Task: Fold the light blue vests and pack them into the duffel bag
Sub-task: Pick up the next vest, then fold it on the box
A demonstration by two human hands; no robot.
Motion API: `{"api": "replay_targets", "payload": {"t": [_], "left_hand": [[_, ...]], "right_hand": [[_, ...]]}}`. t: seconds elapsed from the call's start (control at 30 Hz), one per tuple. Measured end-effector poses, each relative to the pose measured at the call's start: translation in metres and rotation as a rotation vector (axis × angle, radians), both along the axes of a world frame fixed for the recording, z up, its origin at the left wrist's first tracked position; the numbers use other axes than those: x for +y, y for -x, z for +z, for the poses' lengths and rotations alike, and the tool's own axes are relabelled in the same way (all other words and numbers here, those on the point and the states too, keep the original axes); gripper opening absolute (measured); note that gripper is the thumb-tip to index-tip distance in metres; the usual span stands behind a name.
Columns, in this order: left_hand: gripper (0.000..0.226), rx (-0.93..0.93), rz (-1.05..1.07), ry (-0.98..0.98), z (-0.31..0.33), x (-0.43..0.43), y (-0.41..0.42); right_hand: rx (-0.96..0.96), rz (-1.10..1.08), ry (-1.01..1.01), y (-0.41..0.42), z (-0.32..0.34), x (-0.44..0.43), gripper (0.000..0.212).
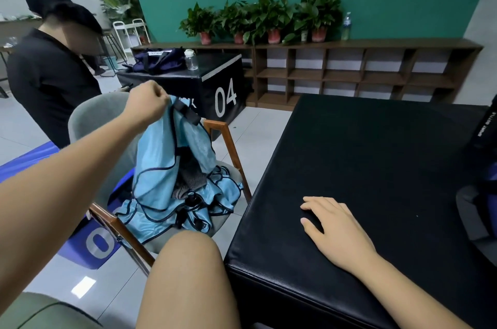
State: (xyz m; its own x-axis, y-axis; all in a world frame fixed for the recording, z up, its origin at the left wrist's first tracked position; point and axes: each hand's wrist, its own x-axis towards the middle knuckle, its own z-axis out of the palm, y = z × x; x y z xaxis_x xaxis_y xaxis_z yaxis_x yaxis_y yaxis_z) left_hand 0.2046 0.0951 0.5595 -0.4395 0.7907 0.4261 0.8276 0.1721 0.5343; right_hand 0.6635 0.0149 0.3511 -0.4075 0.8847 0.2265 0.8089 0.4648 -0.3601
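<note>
Your left hand (146,103) pinches a shiny light blue vest (172,156) off the chair (107,113) pile, while your right hand (336,229) lies flat, fingers loose, on the black padded box (376,154).

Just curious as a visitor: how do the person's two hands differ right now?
The left hand is raised and pinched shut on a light blue vest, lifting it off the chair. The right hand lies flat and open on the black table, holding nothing. Both are bare.
</note>
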Motion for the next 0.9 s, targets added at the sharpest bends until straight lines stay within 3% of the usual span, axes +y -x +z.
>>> {"api": "replay_targets", "payload": {"t": [0.27,0.37,0.47,0.67,0.9], "left_hand": [[0.02,-0.073,-0.146,-0.148,0.063,0.005,-0.075],[0.017,-0.129,-0.253,-0.165,0.08,0.007,-0.117],[0.015,-0.207,-0.386,-0.194,0.092,0.007,-0.163],[0.01,-0.443,-0.67,-0.166,0.098,-0.001,-0.255],[0.011,-0.649,-0.848,0.078,0.047,-0.014,-0.322]], "right_hand": [[0.087,0.012,0.033,-0.003,-0.006,0.007,0.028],[0.377,-0.019,0.198,-0.005,0.008,0.011,0.026],[0.589,-0.039,0.22,-0.008,0.032,0.011,0.038],[0.724,-0.073,0.008,-0.027,0.088,0.007,0.063],[0.572,-0.136,-0.257,-0.039,0.105,-0.004,0.078]]}}
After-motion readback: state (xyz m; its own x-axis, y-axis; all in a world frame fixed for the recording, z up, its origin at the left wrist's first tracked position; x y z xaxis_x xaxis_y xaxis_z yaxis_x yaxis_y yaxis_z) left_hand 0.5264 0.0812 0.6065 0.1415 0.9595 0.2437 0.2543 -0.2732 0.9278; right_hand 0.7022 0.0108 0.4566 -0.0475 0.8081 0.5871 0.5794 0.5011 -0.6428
